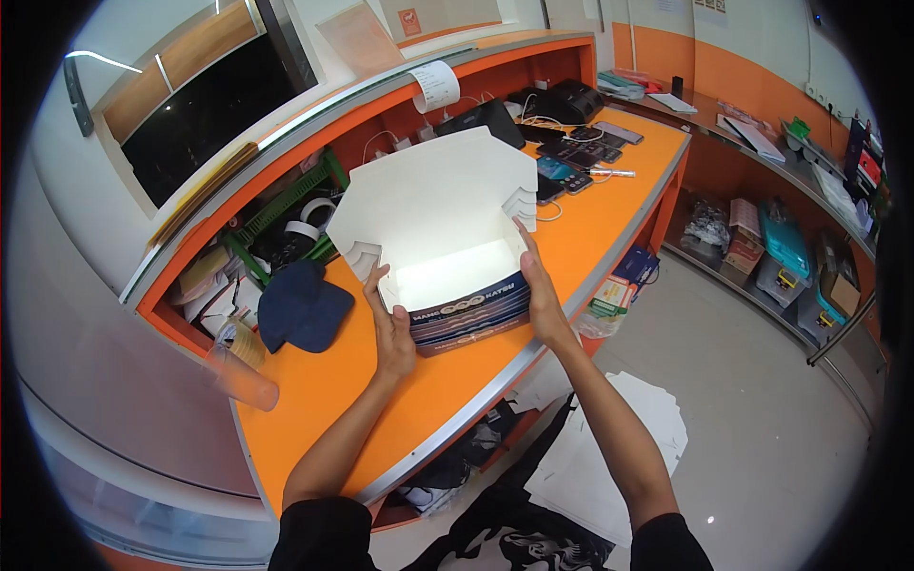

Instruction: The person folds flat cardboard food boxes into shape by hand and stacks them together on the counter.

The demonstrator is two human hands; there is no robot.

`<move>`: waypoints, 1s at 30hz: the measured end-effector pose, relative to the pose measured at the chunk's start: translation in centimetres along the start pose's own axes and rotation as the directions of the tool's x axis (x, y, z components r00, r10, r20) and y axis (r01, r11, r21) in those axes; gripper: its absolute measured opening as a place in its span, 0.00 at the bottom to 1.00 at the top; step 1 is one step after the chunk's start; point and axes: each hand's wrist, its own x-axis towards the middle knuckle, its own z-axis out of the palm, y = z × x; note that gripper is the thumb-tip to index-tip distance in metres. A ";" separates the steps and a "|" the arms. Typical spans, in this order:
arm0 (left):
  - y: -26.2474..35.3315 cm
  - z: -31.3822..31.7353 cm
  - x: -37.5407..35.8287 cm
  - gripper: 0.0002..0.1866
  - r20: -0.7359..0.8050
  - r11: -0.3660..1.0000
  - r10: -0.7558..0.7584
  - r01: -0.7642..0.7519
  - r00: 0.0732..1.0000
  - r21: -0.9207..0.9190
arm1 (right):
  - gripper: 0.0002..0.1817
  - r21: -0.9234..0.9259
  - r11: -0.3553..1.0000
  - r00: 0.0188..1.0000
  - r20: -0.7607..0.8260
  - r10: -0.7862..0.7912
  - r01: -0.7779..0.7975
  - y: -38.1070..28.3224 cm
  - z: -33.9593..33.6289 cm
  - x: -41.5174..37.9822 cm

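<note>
A stack of nested cardboard food boxes (pixel 471 319) stands on the orange counter, lids raised and folded back. Their white insides face up, and the dark blue front wall carries printed lettering. My left hand (pixel 392 333) grips the stack's left side, with the thumb along the front corner. On the opposite side, my right hand (pixel 543 295) presses against the right wall and corner. Flat white cardboard sheets (pixel 614 457) lie over my lap, partly covered by my right forearm. How many boxes are nested cannot be made out.
A dark blue cap (pixel 305 306) and a clear plastic cup (pixel 243 379) sit left on the orange counter (pixel 419 409). Several phones (pixel 571 157) with cables lie at the back right. A green basket (pixel 286 205) is in the shelf. Metal shelving (pixel 752 257) stands right.
</note>
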 end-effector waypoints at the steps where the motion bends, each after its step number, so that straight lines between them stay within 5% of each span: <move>1: 0.3 0.3 0.0 0.46 0.002 1.000 -0.001 0.001 1.000 -0.001 | 0.43 0.017 1.000 1.000 -0.007 0.002 -0.002 0.0 0.0 0.0; 6: 1.0 1.0 0.1 0.56 -0.064 0.997 -0.058 0.055 0.996 -0.054 | 0.44 0.042 0.999 0.999 -0.036 0.030 -0.028 -0.5 0.4 0.0; 9: -2.1 0.3 -1.3 0.51 0.004 0.984 -0.058 0.058 0.998 -0.167 | 0.47 -0.010 1.000 0.997 -0.074 0.023 -0.024 0.0 0.2 -0.4; 11: -4.5 -0.8 -3.6 0.49 0.032 0.971 -0.158 0.161 0.987 -0.178 | 0.50 0.332 0.937 0.983 -0.100 0.153 -0.111 0.9 -0.5 -1.0; 12: -5.2 -1.0 -4.1 0.48 0.053 0.947 -0.258 0.263 0.965 -0.182 | 0.50 0.331 0.938 0.983 -0.108 0.150 -0.107 1.6 -0.8 -1.2; 18: -4.0 0.0 -3.8 0.47 0.105 0.958 -0.246 0.258 0.964 -0.122 | 0.43 0.109 0.985 0.990 0.055 0.132 -0.137 3.0 -1.4 -1.6; 23: -1.7 0.7 -2.6 0.50 0.061 0.919 -0.266 0.272 0.962 -0.286 | 0.46 0.098 0.986 0.988 0.079 0.130 -0.137 2.6 -1.6 -1.8; 25: -1.6 0.7 -2.4 0.47 0.117 0.780 -0.213 0.241 0.970 -0.577 | 0.48 0.122 0.988 0.993 0.090 0.083 -0.094 2.6 -1.9 -1.5; 26: -1.1 0.4 -2.4 0.47 0.110 0.784 -0.212 0.236 0.971 -0.574 | 0.48 0.126 0.988 0.992 0.097 0.079 -0.091 2.4 -2.0 -1.8; 28: 0.0 0.1 -2.9 0.49 0.232 0.939 -0.134 0.198 0.964 -0.281 | 0.51 -0.064 0.998 0.995 0.095 0.033 -0.027 1.8 -2.4 -2.7; 30: -0.3 0.4 -2.7 0.53 0.226 0.875 -0.284 0.348 0.932 -0.337 | 0.52 -0.100 0.993 0.994 0.095 -0.058 0.067 3.0 -1.9 -3.0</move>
